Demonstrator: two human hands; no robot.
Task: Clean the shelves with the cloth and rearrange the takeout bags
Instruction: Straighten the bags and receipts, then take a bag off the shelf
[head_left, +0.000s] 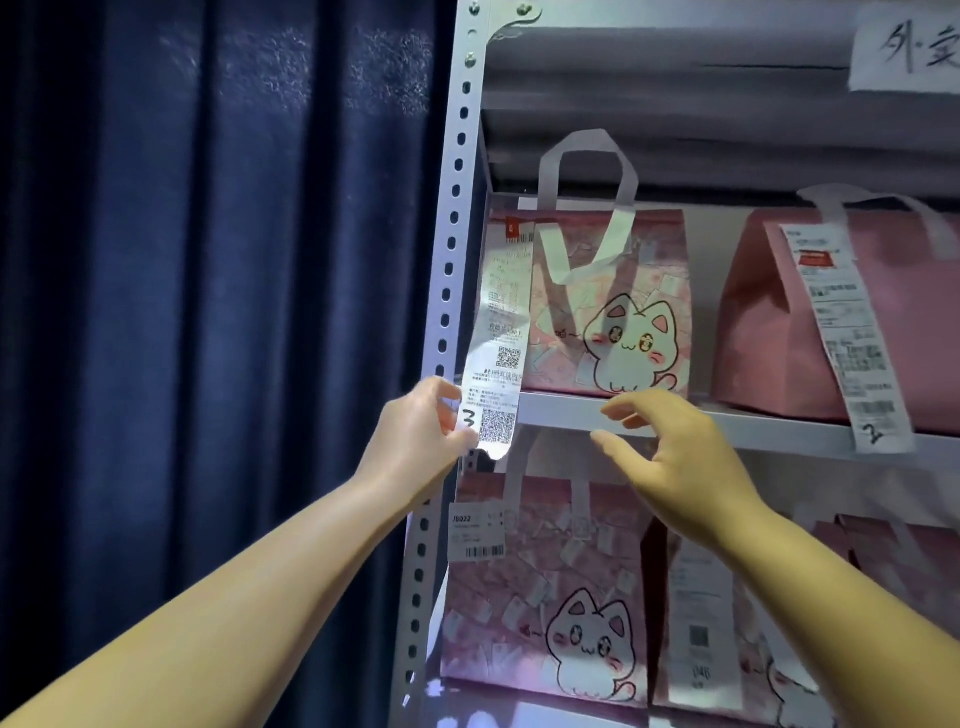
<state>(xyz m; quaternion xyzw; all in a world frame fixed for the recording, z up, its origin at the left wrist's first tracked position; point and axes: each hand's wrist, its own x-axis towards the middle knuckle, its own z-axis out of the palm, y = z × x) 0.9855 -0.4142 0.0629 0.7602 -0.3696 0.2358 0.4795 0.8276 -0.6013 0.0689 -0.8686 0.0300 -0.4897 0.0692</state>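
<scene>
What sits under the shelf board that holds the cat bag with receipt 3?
Another pink cat bag and a second bag beside it. The right hand covers part of their tops, and what is inside them cannot be seen.

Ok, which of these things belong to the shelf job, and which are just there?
Job: white metal shelf; pink cat-print takeout bag with white handles; its long white receipt marked 3, pinched by the left hand; plain pink takeout bag; another cat-print bag on the lower shelf; open right hand. No cloth in view.

Just there: dark blue curtain; handwritten white paper sign.
</scene>
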